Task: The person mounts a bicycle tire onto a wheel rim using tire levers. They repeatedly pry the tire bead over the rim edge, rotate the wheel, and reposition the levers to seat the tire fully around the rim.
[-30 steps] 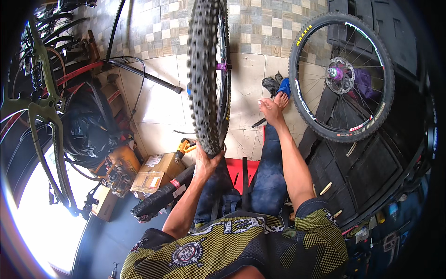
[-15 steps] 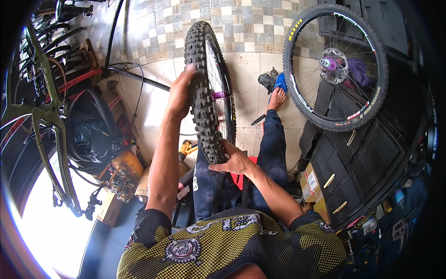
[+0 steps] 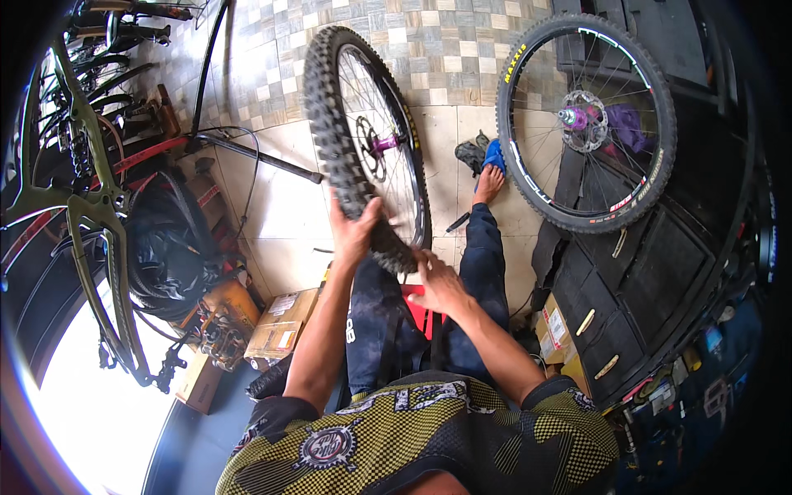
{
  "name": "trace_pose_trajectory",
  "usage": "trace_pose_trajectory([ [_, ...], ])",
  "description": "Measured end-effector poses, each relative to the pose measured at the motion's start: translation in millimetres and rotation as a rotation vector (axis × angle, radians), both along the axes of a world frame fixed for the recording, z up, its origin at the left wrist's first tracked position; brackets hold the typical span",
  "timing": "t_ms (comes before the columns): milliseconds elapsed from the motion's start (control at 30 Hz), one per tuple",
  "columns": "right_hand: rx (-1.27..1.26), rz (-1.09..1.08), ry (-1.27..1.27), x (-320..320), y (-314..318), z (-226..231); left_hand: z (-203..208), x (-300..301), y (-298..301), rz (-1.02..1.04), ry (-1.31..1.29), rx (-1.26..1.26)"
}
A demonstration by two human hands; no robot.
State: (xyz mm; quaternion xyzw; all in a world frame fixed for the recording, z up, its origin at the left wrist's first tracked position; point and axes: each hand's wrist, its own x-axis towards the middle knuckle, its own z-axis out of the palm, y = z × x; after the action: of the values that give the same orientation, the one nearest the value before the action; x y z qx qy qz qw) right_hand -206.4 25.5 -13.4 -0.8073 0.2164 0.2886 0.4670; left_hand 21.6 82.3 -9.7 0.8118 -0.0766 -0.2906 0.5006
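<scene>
A bicycle wheel with a knobbly black tyre stands tilted in front of me, its spokes and purple hub showing on the right side. My left hand grips the tyre low on its left side, thumb over the tread. At the wheel's near lower edge, my right hand is closed on the tyre with curled fingers; part of that grip is hidden. The wheel's near end is above my legs, in front of a red piece between my thighs.
A second wheel with a disc rotor lies on black cases at the right. An olive bike frame stands left, near an orange machine and cardboard boxes. A black bar juts across the floor.
My left hand has slid down the tyre toward the near end. The wheel has tilted, its far end leftward, showing more of its spokes. My right hand has shifted slightly right.
</scene>
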Motion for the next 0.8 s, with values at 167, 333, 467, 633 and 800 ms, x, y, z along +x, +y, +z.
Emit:
trace_pose_trajectory([
  [167, 0.081, -0.119, -0.065, -14, -27, -22, -41, -13, -8, -0.231, -0.184, 0.141],
  [333, 0.045, -0.075, 0.044, -31, -36, -23, -36, -26, -37, -0.112, 0.026, 0.231],
  [467, 0.085, -0.055, 0.132, -43, -44, -29, -18, -9, -42, 0.020, 0.316, -0.016],
  [633, 0.082, -0.067, 0.160, -58, -41, -42, 8, 72, -58, -0.021, 0.341, -0.165],
  [800, 0.081, -0.078, 0.179, -58, -44, -47, 32, 142, -104, -0.066, 0.274, -0.004],
])
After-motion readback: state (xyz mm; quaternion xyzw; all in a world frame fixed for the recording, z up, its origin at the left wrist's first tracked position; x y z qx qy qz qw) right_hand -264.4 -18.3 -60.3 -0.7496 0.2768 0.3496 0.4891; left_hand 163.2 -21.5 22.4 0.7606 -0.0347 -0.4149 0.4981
